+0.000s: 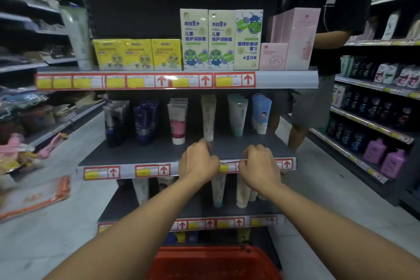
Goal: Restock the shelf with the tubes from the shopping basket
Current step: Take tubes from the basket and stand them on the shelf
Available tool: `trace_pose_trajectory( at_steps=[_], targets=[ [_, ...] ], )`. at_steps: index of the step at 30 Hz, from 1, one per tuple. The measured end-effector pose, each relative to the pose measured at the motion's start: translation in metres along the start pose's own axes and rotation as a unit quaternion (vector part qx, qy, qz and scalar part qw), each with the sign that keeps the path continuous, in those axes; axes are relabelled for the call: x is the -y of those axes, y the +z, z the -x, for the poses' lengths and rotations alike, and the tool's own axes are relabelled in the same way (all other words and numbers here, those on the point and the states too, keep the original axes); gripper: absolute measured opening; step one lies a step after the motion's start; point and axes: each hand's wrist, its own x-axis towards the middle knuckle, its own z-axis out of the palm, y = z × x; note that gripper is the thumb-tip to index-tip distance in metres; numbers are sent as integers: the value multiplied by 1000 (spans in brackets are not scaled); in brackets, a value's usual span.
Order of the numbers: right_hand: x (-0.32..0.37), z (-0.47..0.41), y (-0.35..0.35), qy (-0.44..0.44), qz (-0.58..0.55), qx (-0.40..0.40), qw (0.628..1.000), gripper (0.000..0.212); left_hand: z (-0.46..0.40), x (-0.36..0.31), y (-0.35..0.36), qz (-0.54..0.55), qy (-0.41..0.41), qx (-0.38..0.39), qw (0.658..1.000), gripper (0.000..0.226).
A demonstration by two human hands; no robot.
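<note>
From the head camera, both arms reach to the middle shelf (127, 154). The left hand (198, 161) sits at its front edge, fingers curled, fingertips close under a pale green tube (208, 118) at its twelve o'clock; whether it touches the tube is hard to tell. The right hand (259, 166) is loosely clenched on the price strip (150, 171), holding nothing. Six rows of tubes stand cap-down on this shelf. The red basket (213, 261) lies at six o'clock, contents unseen. Above stand three yellow boxes (136, 54). Another person (327, 29) stands at one o'clock.
</note>
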Motion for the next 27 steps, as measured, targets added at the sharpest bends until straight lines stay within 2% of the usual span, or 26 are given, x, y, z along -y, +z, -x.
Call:
trace_pose_trajectory(
  at_steps=[8,12,15,17,20,27],
  targets=[
    [31,63,60,-22,-14,44,999,19,40,67,9,-6,-53,32,998,24],
    [32,96,96,-30,-16,91,995,21,59,107,31,-12,-91,67,993,23],
    [28,122,127,-43,-1,128,991,22,72,138,59,-22,-120,99,988,14],
    [21,141,149,-42,-6,161,986,21,82,157,79,-27,-132,110,985,9],
    [7,169,182,-28,-5,229,973,19,93,183,109,-32,-151,142,978,15],
    [-29,216,246,48,33,400,915,29,113,242,174,-32,-228,229,946,15]
  ],
)
